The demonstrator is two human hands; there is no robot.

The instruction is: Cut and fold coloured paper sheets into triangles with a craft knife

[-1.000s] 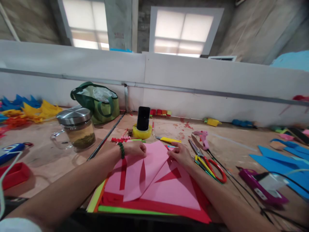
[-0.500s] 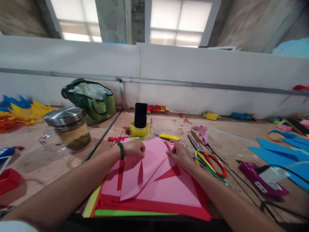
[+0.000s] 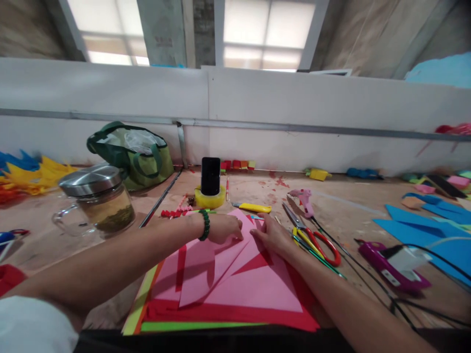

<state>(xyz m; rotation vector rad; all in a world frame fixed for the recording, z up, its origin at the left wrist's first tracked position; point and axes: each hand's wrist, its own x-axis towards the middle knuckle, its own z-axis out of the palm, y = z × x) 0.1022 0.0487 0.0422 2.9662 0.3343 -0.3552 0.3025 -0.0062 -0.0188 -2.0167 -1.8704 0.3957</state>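
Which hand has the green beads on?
The left hand, over the pink paper: a dark green beaded bracelet circles its wrist. The right hand has no bracelet; its wrist is bare.

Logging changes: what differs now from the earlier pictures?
The left hand has moved right across the pink paper, closer to the right hand. The green tool by the scissors has slid slightly rightward. Whether either hand let go of anything is unclear. Knife, phone and glue gun stayed put.
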